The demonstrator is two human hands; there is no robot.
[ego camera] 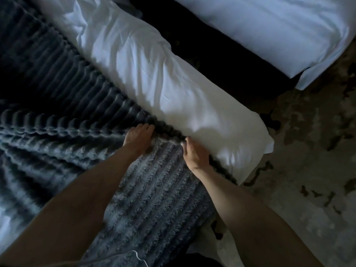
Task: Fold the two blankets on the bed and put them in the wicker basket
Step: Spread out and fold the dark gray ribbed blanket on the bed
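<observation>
Blanket (57, 93): dark grey plush with raised ribs. The near flap, between the forearms, is paler and fuzzier.
Location: on the bed, covering the left and lower middle of the view, lying on the white sheet (154, 74).
Axis: the blanket's border runs diagonally from upper left to lower right along the bare sheet. The ribs on the near flap run from lower left to upper right, towards that border.
Left hand (137, 140): fingers curled over the bunched border, gripping it.
Right hand (195, 157): fingers curled, pinching the same border just beside the left hand, not touching it.
Edges: the bed corner lies just right of the right hand.
Open room: mottled floor (308, 170) to the right. A second bed (269, 26) stands at upper right, across a dark gap.
</observation>
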